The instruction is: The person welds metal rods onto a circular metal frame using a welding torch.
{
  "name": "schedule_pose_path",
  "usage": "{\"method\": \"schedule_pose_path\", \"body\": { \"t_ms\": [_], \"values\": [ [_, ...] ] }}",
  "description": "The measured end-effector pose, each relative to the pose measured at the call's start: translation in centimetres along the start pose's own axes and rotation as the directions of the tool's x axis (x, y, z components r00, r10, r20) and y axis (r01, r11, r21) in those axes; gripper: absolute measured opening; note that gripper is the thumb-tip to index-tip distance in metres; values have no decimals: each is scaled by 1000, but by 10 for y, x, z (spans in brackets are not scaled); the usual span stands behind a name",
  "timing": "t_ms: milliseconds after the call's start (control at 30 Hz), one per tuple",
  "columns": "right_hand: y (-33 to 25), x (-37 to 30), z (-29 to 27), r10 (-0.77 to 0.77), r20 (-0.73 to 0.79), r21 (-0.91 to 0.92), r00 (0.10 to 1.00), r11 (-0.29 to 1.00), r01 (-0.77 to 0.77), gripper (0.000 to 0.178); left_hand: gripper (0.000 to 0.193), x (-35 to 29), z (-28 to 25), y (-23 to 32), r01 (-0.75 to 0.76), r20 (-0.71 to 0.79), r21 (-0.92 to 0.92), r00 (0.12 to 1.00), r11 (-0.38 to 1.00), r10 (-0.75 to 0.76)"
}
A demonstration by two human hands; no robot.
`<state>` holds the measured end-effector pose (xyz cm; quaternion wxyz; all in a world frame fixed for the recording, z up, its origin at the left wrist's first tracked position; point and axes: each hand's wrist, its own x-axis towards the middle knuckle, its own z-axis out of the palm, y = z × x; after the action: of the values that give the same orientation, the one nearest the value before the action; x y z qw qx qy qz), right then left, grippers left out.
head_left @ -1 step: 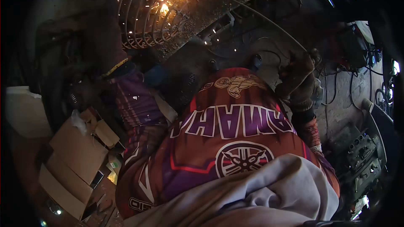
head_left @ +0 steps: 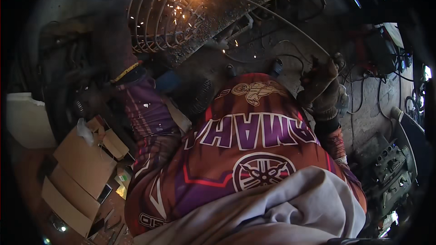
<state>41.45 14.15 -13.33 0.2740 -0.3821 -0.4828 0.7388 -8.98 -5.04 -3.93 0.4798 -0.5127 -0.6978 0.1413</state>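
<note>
My right hand (head_left: 323, 79), in a worn work glove, is closed round one end of a long thin rod (head_left: 279, 12). The rod bows up and leftward to a bright orange glow on the metalwork at the top. My left hand (head_left: 114, 41) wears a dark long-cuffed glove with a yellow edge. It reaches up beside a curved cage of metal bars (head_left: 156, 16); its fingers are lost in the dark and haze, so what they hold cannot be seen. Sparks fly from the glow over the cage, which rests against a dark, gritty work surface (head_left: 193, 47).
An open cardboard box (head_left: 84, 168) stands at lower left, beside hand tools (head_left: 109, 229) and a pale panel (head_left: 29, 120). Cables (head_left: 359, 102) trail over the floor at right, near a dark boxy machine (head_left: 379, 50). An engine-like metal part (head_left: 393, 163) sits at lower right.
The second bright flare over the cage has shrunk to small sparks, and the sparks have shifted. Both hands and the rod look almost unmoved.
</note>
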Motion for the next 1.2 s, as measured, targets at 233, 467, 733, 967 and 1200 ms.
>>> {"method": "schedule_pose_path", "body": {
  "t_ms": [233, 467, 733, 967, 1200],
  "values": [
    [12, 3, -11, -211, 97, -491, 973, 840, 231, 33, 48, 48, -53, 24, 853, 669, -419, 522, 311, -529],
    [4, 0, -12, -181, 170, -484, 969, 841, 242, 31, 54, 52, -57, 30, 874, 677, -475, 439, 105, -591],
    [10, 2, -15, -246, 210, -674, 946, 665, 322, 30, 38, 45, -50, 18, 889, 729, -278, 442, 364, -523],
    [11, 6, -12, -262, 195, -604, 945, 727, 327, 29, 39, 43, -37, 17, 553, 560, 5, 689, 833, -460],
    [-9, 2, 3, -118, 44, -127, 992, 984, 123, 39, 39, 41, -38, 3, 741, 684, -252, 592, 623, -427]
  ]
}}
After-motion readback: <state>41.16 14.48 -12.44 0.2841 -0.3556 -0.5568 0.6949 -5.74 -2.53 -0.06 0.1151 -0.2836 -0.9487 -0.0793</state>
